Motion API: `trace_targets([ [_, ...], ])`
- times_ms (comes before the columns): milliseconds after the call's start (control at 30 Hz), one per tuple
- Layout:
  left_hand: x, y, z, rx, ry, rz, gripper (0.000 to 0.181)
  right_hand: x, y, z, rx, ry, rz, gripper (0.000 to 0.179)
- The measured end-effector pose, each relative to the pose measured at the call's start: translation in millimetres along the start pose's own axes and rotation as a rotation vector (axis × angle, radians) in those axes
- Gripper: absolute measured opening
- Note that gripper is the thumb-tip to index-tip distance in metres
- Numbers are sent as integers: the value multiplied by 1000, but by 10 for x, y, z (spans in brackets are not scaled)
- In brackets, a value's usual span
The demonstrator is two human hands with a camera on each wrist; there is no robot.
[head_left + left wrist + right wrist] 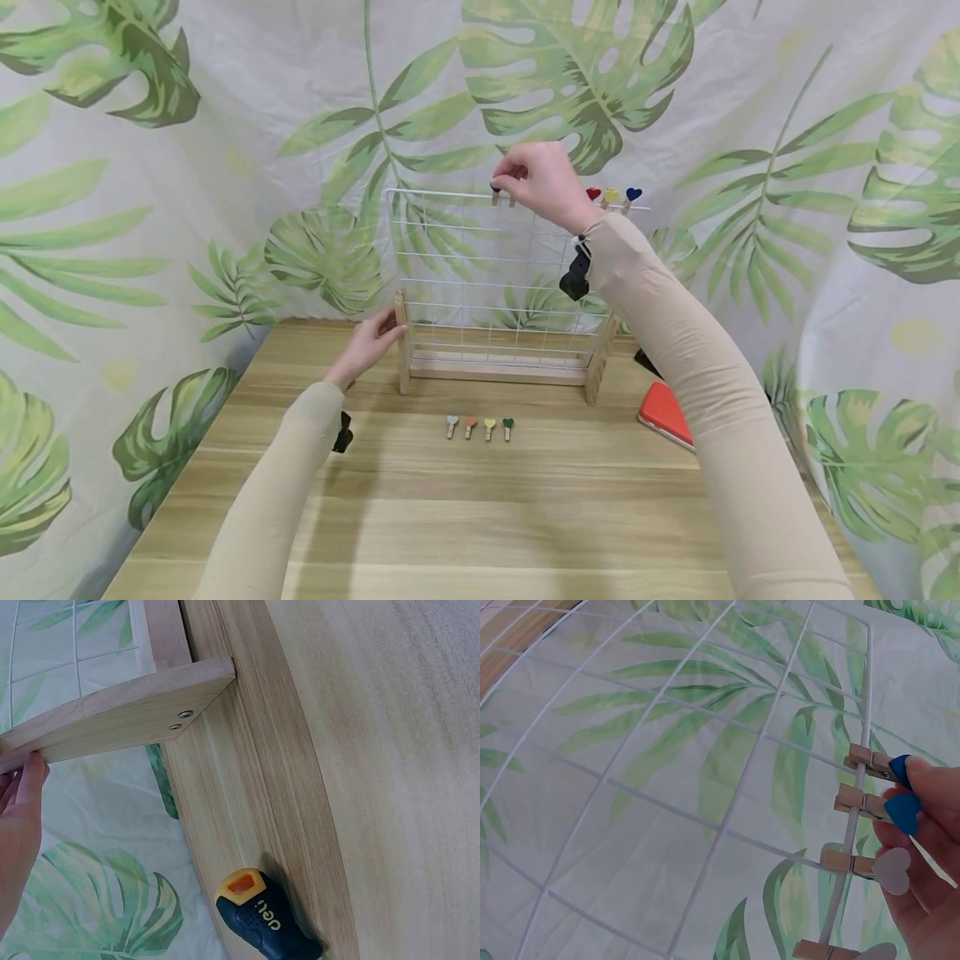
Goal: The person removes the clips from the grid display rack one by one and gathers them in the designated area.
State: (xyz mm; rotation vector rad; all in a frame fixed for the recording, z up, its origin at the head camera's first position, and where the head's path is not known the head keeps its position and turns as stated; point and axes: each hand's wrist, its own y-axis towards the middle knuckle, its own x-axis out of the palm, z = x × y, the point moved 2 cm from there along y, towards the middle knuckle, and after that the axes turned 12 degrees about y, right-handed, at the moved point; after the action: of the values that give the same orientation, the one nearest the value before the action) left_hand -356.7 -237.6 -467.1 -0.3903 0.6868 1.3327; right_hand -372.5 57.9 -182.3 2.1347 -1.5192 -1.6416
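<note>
My right hand [546, 182] is at the top wire of a white wire grid rack [450, 254]. Its thumb and finger pinch the dark blue heart of a small wooden clothespin [871, 761], whose jaws straddle the wire. Beside it on the same wire are a blue heart clothespin [902, 814] and a pale heart clothespin [892, 870]; part of another shows lower down. My left hand [367, 343] holds the rack's left wooden post [403, 354], thumb near its front edge, other fingers partly hidden behind it.
Several heart clothespins [490, 427] lie in a row before the rack. Red, yellow and blue heart clothespins [633, 194] sit at the top wire's right end. A red-orange case [663, 411] lies at right. A black-and-yellow deli tool [266, 915] lies near the table's edge.
</note>
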Motion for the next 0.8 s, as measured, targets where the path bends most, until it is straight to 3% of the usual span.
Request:
trace_targets([
  [300,6,5,10,1,11,2,62,-19,-6,-12,-30,38,59,13],
  [500,4,-1,14,-7,11,-5,64,-142,-43,-71,1,50,114,17],
  [700,-3,3,3,-11,-8,-8,63,-231,-188,-78,3,38,183,19],
  [800,-9,1,-9,-2,-9,-5,63,-192,-341,-71,-27,31,165,19],
])
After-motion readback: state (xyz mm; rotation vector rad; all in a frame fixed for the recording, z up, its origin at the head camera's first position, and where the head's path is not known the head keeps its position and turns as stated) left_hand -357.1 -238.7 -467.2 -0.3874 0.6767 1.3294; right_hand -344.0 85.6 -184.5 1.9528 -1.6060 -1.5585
